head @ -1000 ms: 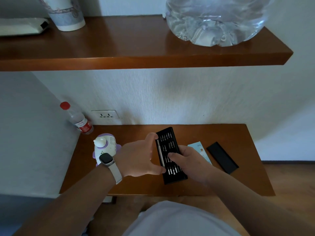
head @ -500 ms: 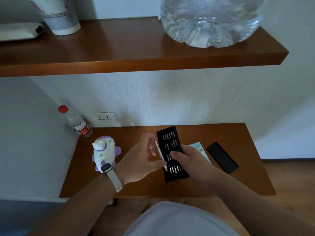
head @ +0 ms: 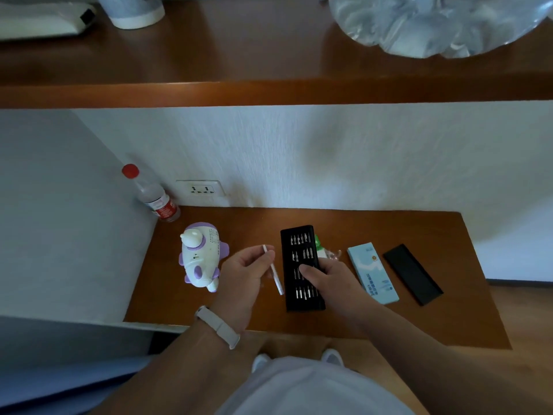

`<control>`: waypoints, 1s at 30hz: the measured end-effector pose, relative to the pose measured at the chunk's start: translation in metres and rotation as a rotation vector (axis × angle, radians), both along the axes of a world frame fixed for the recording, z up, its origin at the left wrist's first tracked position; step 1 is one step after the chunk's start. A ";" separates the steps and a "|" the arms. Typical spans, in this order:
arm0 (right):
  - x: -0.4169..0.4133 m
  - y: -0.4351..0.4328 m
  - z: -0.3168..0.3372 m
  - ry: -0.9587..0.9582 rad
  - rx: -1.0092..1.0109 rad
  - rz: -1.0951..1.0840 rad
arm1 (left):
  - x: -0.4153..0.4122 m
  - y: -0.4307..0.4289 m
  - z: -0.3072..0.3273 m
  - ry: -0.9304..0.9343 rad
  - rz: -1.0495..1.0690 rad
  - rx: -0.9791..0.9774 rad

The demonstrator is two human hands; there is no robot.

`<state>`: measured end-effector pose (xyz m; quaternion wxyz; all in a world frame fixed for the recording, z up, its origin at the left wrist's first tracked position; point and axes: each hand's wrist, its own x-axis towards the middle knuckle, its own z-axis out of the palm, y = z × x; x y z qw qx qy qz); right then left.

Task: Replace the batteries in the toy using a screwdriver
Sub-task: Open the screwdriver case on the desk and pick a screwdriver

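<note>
Bare forearms; pale matte watch strap (head: 218, 326) on left wrist; light grey-white shirt (head: 314, 387); white shoes (head: 332, 356).

Dim, flat ambient light, source out of view. Soft shadows only, with a darker wall (head: 329, 130) band under the upper shelf (head: 269, 91). Whole frame soft; motion blur worst along the top edge, where the water jug (head: 434, 25) and cup (head: 134, 13) smear. Screwdriver (head: 273, 269) slightly smeared. Wide-angle stretch at the corners.
</note>
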<state>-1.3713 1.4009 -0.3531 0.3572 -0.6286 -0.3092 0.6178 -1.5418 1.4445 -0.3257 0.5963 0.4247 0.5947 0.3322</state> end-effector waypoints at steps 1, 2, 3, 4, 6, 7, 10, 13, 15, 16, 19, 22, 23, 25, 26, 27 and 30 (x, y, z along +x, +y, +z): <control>-0.003 0.003 -0.007 -0.008 -0.019 0.003 | -0.004 0.003 -0.003 0.004 0.046 -0.020; -0.006 0.005 -0.016 -0.027 -0.035 0.010 | -0.009 0.006 -0.007 0.005 0.082 -0.040; -0.009 0.008 -0.024 -0.051 -0.051 0.018 | -0.013 0.009 -0.010 0.008 0.105 -0.059; -0.013 0.012 -0.033 -0.078 -0.071 0.030 | -0.017 0.011 -0.014 0.012 0.118 -0.081; -0.020 0.020 -0.049 -0.123 -0.103 0.071 | -0.024 0.011 -0.021 0.018 0.120 -0.114; -0.024 0.024 -0.057 -0.136 -0.124 0.092 | -0.029 0.010 -0.025 0.025 0.116 -0.128; -0.040 0.039 -0.078 -0.179 -0.175 0.157 | -0.043 0.007 -0.033 0.015 0.094 -0.159; -0.052 0.051 -0.094 -0.231 -0.211 0.204 | -0.058 0.003 -0.041 0.018 0.066 -0.179; -0.057 0.056 -0.107 -0.282 -0.213 0.226 | -0.067 0.002 -0.047 0.027 0.033 -0.183; -0.059 0.059 -0.113 -0.297 -0.212 0.222 | -0.071 0.002 -0.049 0.029 0.015 -0.189; -0.058 0.063 -0.124 -0.299 -0.222 0.160 | -0.078 0.005 -0.055 0.042 -0.035 -0.186; -0.055 0.065 -0.131 -0.412 -0.234 0.155 | -0.080 0.012 -0.059 0.022 -0.064 -0.192; -0.054 0.065 -0.132 -0.473 -0.243 0.165 | -0.080 0.014 -0.060 0.008 -0.073 -0.201; -0.052 0.065 -0.132 -0.584 -0.268 0.186 | -0.078 0.018 -0.061 -0.020 -0.090 -0.211; -0.052 0.065 -0.132 -0.630 -0.281 0.187 | -0.077 0.020 -0.061 -0.031 -0.098 -0.208; -0.051 0.064 -0.131 -0.668 -0.293 0.179 | -0.077 0.022 -0.062 -0.038 -0.104 -0.204; -0.051 0.062 -0.128 -0.680 -0.322 0.115 | -0.076 0.026 -0.061 -0.037 -0.123 -0.189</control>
